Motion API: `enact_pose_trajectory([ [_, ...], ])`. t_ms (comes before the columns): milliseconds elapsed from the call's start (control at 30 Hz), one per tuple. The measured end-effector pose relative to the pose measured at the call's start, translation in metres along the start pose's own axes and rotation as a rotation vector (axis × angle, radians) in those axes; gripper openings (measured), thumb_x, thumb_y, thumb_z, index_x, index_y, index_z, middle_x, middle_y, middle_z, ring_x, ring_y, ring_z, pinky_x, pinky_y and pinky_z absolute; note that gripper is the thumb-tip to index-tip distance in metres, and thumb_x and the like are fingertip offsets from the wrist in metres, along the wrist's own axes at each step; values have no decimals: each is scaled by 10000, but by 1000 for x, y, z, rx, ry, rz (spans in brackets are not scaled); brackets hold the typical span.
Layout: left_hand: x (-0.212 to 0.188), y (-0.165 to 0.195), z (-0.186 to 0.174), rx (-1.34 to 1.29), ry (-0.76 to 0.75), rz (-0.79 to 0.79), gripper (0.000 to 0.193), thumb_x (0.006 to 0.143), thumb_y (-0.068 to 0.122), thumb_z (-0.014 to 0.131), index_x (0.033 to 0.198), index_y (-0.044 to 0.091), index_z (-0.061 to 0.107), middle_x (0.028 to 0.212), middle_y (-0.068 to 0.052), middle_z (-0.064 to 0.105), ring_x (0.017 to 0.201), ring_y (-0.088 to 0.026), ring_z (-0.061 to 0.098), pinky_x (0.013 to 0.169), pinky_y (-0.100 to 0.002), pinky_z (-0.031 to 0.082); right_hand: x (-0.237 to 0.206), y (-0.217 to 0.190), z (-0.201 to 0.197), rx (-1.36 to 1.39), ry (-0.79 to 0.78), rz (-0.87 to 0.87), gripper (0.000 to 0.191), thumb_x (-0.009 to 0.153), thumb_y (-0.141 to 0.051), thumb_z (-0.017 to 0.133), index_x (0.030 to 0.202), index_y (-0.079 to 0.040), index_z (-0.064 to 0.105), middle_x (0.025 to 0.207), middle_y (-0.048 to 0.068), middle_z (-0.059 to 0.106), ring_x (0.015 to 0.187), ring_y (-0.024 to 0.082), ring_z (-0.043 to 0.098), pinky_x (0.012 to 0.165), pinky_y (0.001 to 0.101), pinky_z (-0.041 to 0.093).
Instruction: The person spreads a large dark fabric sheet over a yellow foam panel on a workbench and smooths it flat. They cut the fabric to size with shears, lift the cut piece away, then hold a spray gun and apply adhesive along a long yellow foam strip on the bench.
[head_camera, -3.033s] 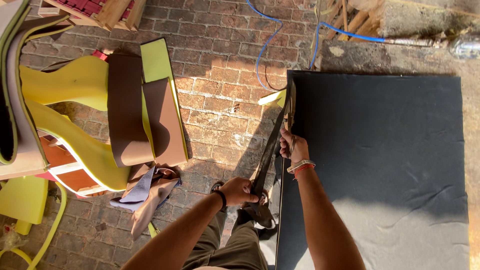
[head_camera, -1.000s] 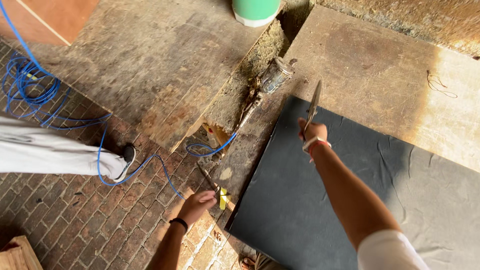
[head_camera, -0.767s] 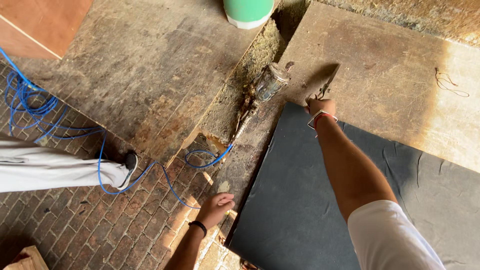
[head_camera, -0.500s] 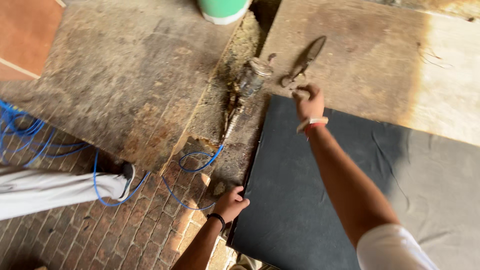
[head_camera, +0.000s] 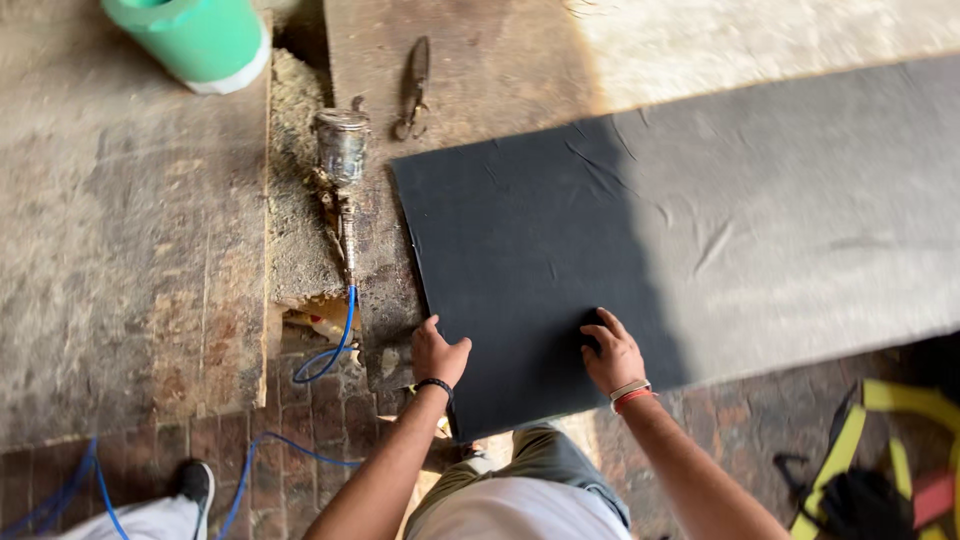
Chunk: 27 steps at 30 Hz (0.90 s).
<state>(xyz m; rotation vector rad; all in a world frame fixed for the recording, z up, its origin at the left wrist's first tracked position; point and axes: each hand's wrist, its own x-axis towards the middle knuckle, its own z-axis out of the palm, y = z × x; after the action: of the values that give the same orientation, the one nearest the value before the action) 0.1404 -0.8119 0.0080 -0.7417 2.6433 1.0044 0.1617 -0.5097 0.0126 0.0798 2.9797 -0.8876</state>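
Sheet: a large dark grey sheet (head_camera: 560, 270) lies flat on the worn wooden board (head_camera: 480, 70), its near left corner hanging past the board's near edge over the brick floor (head_camera: 330, 440)
Feel: it looks thin, limp and light, judging by the shallow creases across it; likely to sag or fold if lifted by one point, and its matt face should not slip
Hold: best taken along the near edge with both hands spread apart, or pressed flat from above
Left hand: the left hand (head_camera: 438, 355) rests at the sheet's left edge near the corner, fingers curled over it
Right hand: the right hand (head_camera: 612, 355) lies open, palm down on the sheet near its near edge
Beyond: scissors (head_camera: 412, 88) by the far edge of the board; a spray gun (head_camera: 342, 150) with a blue hose (head_camera: 325, 355) left of it; a green bucket (head_camera: 195, 40) at the far left corner; another person's shoe (head_camera: 196, 485)
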Motion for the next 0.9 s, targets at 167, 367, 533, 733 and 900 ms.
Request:
enact_pose_trajectory([
  [167, -36, -8, 10, -308, -25, 87, 1008, 692, 282, 876, 1485, -33, 339, 1478, -289, 442, 1382, -408, 449, 1144, -420, 372, -88, 7, 11, -40, 102, -19, 453, 727, -123, 768, 1178, -145, 726, 1500, 123, 508, 1327, 366, 556, 1081, 421, 474],
  [367, -15, -12, -26, -493, -237, -340, 609, 788, 325, 797, 1263, -36, 676, 995, -184, 691, 791, -313, 602, 705, -474, 520, -163, -4, 3, 104, -59, 185, 506, 778, -186, 792, 1270, -204, 676, 1515, 69, 501, 1254, 328, 606, 1036, 394, 517],
  [533, -21, 10, -30, -815, -312, -248, 518, 783, 263, 754, 1157, -88, 682, 1053, -158, 726, 939, -304, 696, 834, -425, 563, -178, 4, -27, 54, -69, 240, 594, 777, -192, 800, 1342, -238, 620, 1559, 54, 459, 1266, 324, 607, 1052, 398, 517],
  [733, -37, 108, -54, -1111, -557, -73, 518, 787, 305, 702, 1211, 14, 642, 1192, -149, 684, 1096, -298, 642, 953, -407, 512, -169, 24, -62, 37, 54, 69, 853, 672, -243, 899, 1441, -164, 538, 1539, 126, 448, 1375, 368, 473, 1088, 471, 399],
  [900, -90, 265, -27, -976, -475, 197, 435, 800, 307, 762, 1106, 10, 677, 961, -81, 688, 784, -217, 658, 585, -371, 516, -139, 65, -99, 243, 163, 51, 668, 757, -249, 854, 1358, -119, 592, 1382, 115, 619, 1268, 309, 596, 1047, 405, 484],
])
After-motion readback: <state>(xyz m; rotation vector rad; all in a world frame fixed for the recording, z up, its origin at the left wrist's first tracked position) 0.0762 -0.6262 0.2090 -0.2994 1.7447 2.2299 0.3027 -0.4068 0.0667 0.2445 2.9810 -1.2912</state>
